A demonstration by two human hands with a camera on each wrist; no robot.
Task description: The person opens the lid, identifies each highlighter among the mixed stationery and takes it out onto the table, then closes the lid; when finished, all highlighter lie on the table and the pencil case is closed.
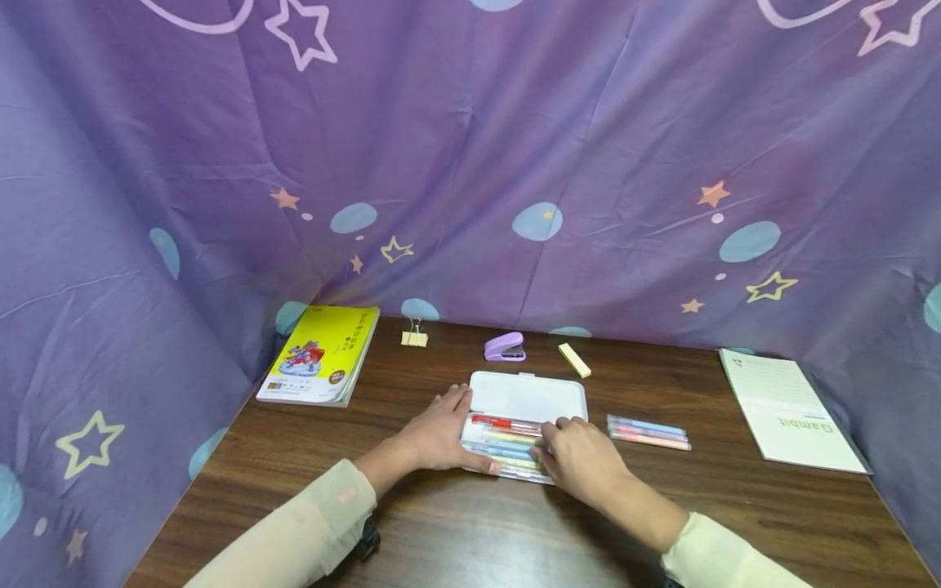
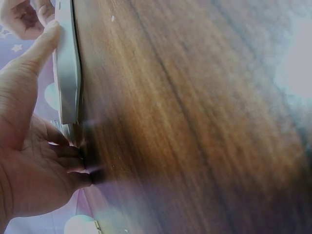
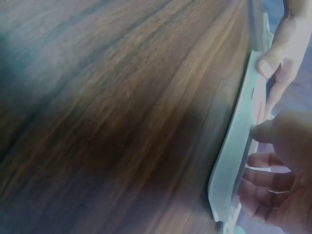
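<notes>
A white pencil case (image 1: 528,395) stands with its lid folded back, and several pens (image 1: 507,448) lie along its tray. Among them is a pen with a red cap (image 1: 491,421). My left hand (image 1: 439,433) grips the case's left end, its thumb (image 2: 45,46) along the near edge and its fingers at the far side. Over the tray's right end bends my right hand (image 1: 584,459), thumb and curled fingers among the pens. It covers the pen ends there, and I cannot tell whether it pinches one. In the right wrist view its thumb sits by the case's rim (image 3: 234,146).
Several pastel pens (image 1: 648,433) lie right of the case. Behind it are a purple stapler (image 1: 505,347), a cream eraser-like bar (image 1: 574,360) and a binder clip (image 1: 415,336). A yellow book (image 1: 323,355) lies at left, an open notepad (image 1: 790,412) at right. A purple curtain (image 1: 456,163) hangs around the table.
</notes>
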